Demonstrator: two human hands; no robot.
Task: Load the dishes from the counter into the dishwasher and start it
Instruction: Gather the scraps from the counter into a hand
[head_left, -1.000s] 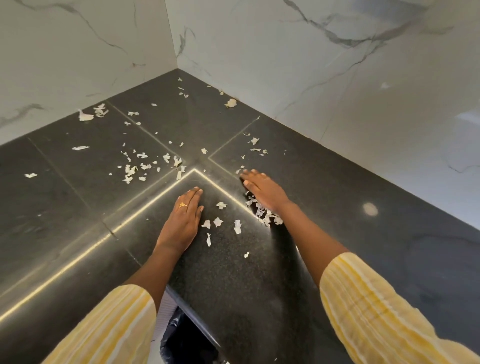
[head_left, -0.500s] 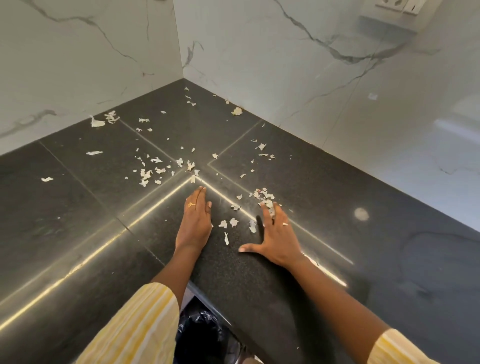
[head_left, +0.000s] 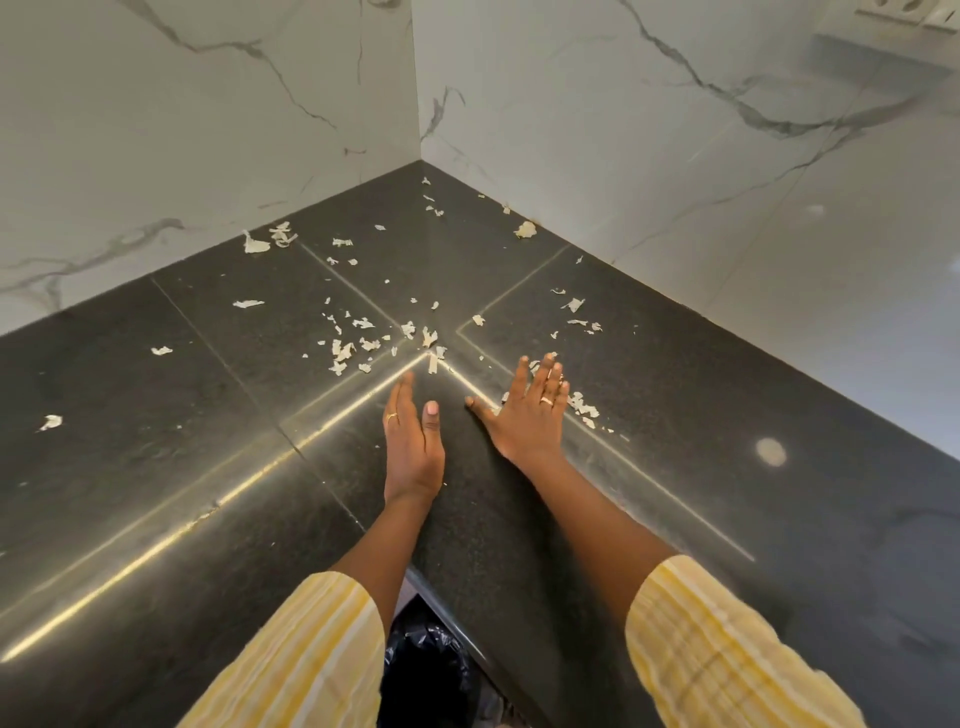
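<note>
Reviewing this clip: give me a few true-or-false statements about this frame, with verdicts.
1. The left hand and the right hand rest on the counter, holding nothing. True.
2. A stack of plates stands in the corner. False: only pale scraps lie there.
3. Some scraps lie right beside the right hand. True.
4. The walls are red brick. False: they are white marble with grey veins.
5. A black bag shows below the counter's edge. True.

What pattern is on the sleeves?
Yellow and white stripes on the sleeves, clearest in the head view.
</note>
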